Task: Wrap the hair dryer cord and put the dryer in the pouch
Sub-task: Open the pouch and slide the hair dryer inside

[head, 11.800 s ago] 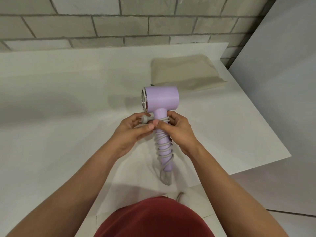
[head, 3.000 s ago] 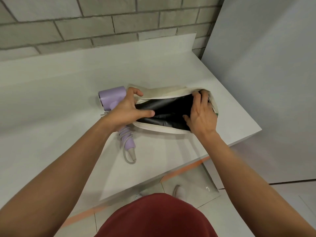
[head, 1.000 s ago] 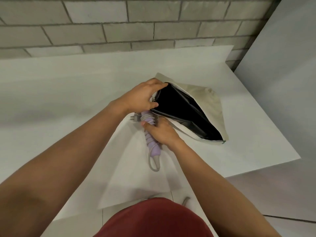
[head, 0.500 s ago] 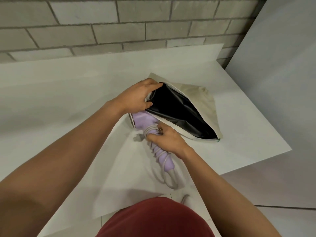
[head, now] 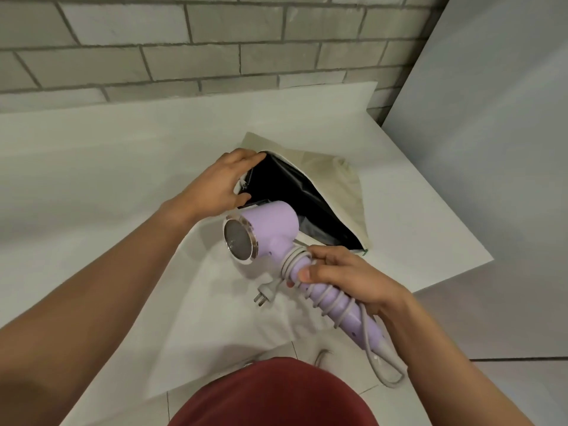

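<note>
My left hand (head: 219,184) holds the pouch (head: 338,176) mouth apart; my right hand (head: 347,276) grips the dryer (head: 270,229) handle over its cord (head: 326,298); inner tag (head: 245,186) illegible.

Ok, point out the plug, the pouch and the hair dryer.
plug (head: 266,291), head view, on its grey body behind the prongs.
pouch (head: 335,176), head view, on the beige outer fabric.
hair dryer (head: 270,230), head view, on the lilac barrel.

No text, brand or number can be read anywhere. A small white tag (head: 243,186) just inside the mouth of the pouch (head: 335,179) bears a faint dark mark, too small and blurred to make out.
</note>
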The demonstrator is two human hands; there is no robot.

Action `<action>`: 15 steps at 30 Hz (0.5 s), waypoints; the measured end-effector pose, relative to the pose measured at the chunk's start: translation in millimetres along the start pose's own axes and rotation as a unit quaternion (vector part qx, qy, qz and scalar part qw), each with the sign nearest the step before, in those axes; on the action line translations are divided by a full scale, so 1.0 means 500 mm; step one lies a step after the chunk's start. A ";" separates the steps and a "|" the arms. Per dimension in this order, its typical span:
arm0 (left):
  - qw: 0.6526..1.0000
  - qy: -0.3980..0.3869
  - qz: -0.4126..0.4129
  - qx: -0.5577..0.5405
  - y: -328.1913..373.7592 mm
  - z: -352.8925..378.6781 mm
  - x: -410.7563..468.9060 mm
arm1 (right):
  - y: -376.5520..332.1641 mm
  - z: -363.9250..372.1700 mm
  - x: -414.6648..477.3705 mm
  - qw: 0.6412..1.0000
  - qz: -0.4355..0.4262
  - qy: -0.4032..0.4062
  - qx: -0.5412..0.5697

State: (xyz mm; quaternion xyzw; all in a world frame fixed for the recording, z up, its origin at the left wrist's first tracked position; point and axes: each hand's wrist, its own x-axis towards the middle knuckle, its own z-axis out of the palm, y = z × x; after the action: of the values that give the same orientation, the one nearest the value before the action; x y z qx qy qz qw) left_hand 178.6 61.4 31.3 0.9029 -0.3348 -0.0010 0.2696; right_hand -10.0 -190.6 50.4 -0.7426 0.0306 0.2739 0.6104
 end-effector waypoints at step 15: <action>0.995 0.088 0.045 -0.013 0.053 0.036 -0.061 | -0.025 -0.054 -0.008 0.968 0.103 0.133 0.185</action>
State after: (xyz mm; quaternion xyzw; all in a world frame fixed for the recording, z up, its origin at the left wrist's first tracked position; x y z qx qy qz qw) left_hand 135.4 54.4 23.6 0.8800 -0.3497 0.0857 0.3097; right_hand 1.1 -213.3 66.2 -0.6394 0.2378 0.2231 0.6963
